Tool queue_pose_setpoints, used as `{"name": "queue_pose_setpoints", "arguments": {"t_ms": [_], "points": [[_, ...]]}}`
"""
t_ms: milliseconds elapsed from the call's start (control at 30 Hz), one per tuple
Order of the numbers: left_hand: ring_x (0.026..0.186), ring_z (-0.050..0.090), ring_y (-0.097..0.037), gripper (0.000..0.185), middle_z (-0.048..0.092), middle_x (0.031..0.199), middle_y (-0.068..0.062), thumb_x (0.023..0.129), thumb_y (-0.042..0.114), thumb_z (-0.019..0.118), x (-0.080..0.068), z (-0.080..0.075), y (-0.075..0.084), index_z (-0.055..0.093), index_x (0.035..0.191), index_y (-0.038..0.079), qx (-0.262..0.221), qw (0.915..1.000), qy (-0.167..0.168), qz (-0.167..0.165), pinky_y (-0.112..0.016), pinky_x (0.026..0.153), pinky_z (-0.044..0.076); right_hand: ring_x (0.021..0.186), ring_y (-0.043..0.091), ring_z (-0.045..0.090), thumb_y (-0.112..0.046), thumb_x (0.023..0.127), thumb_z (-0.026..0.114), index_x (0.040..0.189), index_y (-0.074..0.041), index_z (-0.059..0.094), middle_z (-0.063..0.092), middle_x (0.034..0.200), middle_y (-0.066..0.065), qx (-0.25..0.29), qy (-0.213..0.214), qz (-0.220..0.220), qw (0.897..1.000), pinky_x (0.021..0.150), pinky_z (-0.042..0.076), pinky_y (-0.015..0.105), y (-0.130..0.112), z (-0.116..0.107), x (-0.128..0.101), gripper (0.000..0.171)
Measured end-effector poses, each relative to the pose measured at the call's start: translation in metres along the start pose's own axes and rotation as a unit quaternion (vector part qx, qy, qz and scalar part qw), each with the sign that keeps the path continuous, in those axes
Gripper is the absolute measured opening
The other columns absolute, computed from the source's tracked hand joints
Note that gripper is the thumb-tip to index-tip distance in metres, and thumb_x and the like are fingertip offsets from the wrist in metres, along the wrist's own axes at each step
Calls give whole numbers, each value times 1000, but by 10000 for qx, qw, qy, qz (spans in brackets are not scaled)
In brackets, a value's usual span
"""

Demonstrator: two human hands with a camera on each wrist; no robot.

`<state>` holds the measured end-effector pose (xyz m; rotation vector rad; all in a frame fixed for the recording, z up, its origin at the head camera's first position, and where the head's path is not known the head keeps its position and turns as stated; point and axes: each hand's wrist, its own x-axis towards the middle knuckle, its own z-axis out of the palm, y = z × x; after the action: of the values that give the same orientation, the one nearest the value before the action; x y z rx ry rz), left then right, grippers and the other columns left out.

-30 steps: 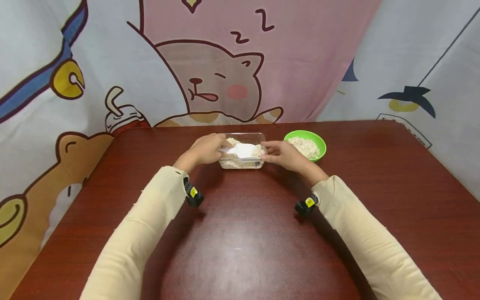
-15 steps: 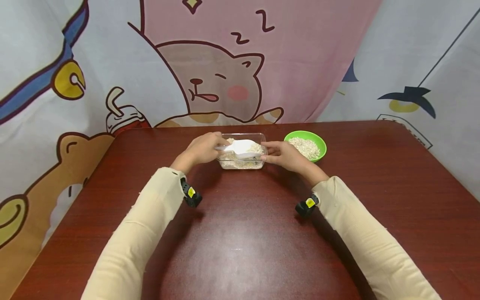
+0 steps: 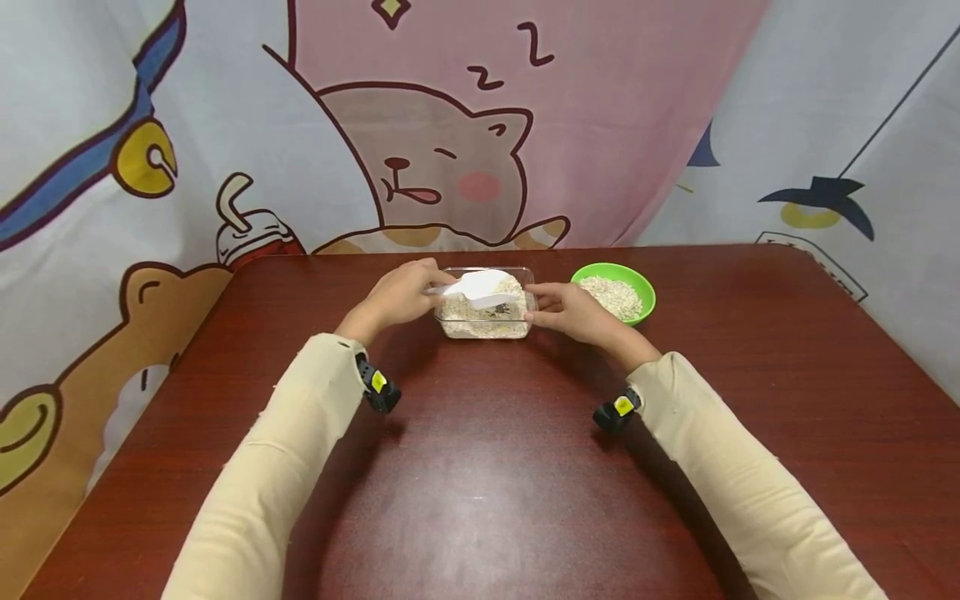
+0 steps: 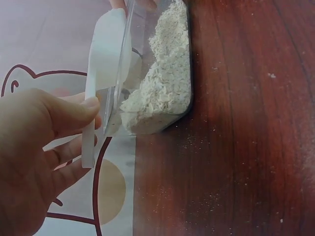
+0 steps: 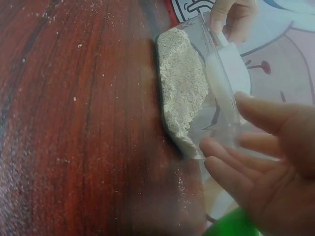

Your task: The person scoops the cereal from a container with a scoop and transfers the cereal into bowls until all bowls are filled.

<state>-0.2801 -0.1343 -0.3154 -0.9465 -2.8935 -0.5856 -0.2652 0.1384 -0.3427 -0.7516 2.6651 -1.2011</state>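
Note:
My left hand (image 3: 401, 293) pinches the handle of a white scoop (image 3: 480, 287) between thumb and fingers. The scoop's head is over a clear rectangular container (image 3: 452, 330), at rim height or a little above. Pale flakes like oats (image 4: 165, 88) lie inside the container, heaped unevenly. My right hand (image 3: 573, 312) is at the container's right end. Its fingers (image 5: 229, 169) are extended against or close beside the end wall, with the thumb near the rim. Whether the scoop carries flakes is hard to tell.
A green bowl (image 3: 647, 310) of similar flakes (image 3: 611, 296) stands just right of the right hand. Crumbs dot the brown table (image 3: 480, 467). A printed cloth (image 3: 615, 100) hangs behind the table's far edge.
The left hand has moved slightly left and up, raising the scoop from among the flakes. More of the container's contents now shows beneath it. The right hand has stayed at the container's end.

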Motion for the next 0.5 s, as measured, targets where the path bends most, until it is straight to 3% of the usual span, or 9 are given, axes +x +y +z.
{"name": "queue_pose_setpoints", "arguments": {"t_ms": [267, 500], "points": [[72, 45, -20, 30, 53, 83, -5, 87, 10, 60, 4, -4, 4, 64, 117, 8, -171, 9998, 23, -42, -32, 62, 36, 95, 33, 61, -11, 85, 65, 125, 8, 50, 61, 105, 26, -161, 71, 88, 9998, 83, 47, 42, -3, -8, -4, 47], [74, 49, -21, 30, 55, 88, -7, 88, 9, 59, 12, -11, 10, 64, 117, 8, -213, 9998, -25, 20, -33, 65, 38, 93, 29, 62, -15, 87, 63, 123, 5, 53, 63, 102, 22, -386, 78, 136, 9991, 80, 48, 40, -6, -35, -14, 43]]}}
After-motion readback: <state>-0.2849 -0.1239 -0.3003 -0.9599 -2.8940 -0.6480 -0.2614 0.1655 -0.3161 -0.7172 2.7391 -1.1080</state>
